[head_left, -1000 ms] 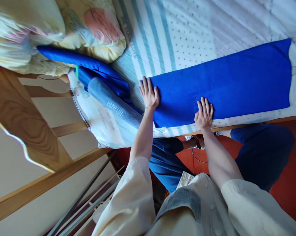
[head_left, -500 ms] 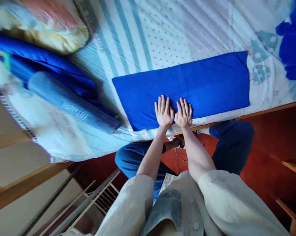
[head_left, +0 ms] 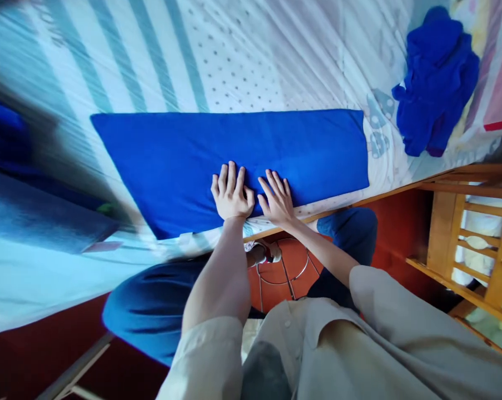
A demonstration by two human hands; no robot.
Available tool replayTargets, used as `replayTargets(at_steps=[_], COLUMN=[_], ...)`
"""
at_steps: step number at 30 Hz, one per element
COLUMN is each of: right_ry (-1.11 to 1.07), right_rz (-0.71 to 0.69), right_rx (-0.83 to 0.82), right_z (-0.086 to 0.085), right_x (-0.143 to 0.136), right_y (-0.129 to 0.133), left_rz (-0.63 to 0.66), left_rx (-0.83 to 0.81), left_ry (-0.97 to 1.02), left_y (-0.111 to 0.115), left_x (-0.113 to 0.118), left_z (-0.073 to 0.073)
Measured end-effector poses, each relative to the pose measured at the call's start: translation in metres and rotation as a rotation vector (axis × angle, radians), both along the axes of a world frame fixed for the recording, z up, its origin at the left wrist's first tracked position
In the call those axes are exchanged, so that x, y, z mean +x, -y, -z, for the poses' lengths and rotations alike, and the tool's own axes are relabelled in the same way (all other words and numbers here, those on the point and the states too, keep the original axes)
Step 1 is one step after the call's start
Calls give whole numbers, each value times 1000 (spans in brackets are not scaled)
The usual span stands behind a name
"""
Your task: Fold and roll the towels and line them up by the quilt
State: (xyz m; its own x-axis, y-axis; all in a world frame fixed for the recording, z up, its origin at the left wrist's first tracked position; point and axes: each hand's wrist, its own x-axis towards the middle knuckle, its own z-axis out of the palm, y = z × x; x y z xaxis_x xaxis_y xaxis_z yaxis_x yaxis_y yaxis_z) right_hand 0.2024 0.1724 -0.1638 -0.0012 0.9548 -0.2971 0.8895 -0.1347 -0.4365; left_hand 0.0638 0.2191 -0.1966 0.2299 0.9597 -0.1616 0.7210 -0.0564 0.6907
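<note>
A flat blue cloth (head_left: 171, 161), folded into a long strip, lies along the near edge of the bed. My left hand (head_left: 233, 191) presses on its near middle, palm down with the fingers spread. Just to the right, my right hand (head_left: 277, 197) rests on the same cloth near its front edge, fingers stretched out and slightly apart. Neither hand grips anything. A crumpled blue garment (head_left: 436, 83) lies on the bed at the far right, apart from both hands.
A patterned sheet (head_left: 238, 61) covers the bed, whose wooden edge (head_left: 384, 191) runs in front of my knees. To the left lies a blurred grey-blue rolled cloth (head_left: 43, 211). A wooden slatted frame (head_left: 467, 233) stands at the right, above the red floor (head_left: 396, 233).
My view has swung to the right, showing the whole crumpled garment and the wooden frame. Both hands stay on the cloth, now slightly turned and shifted over it.
</note>
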Motion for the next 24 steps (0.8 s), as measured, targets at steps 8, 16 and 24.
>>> replayTargets(at_steps=[8,16,24], right_ry=[68,340,525], right_rz=[-226,-7,163], right_rx=[54,137,196], right_z=[7,24,45], right_x=[70,222,307], right_y=[-89,-93,-115], left_rz=[-39,-57,-53], left_rx=[4,-4,6], left_ry=[46,48,48], left_y=[0,-1,-2], left_x=[2,3,3], left_z=[-6,-6,-7])
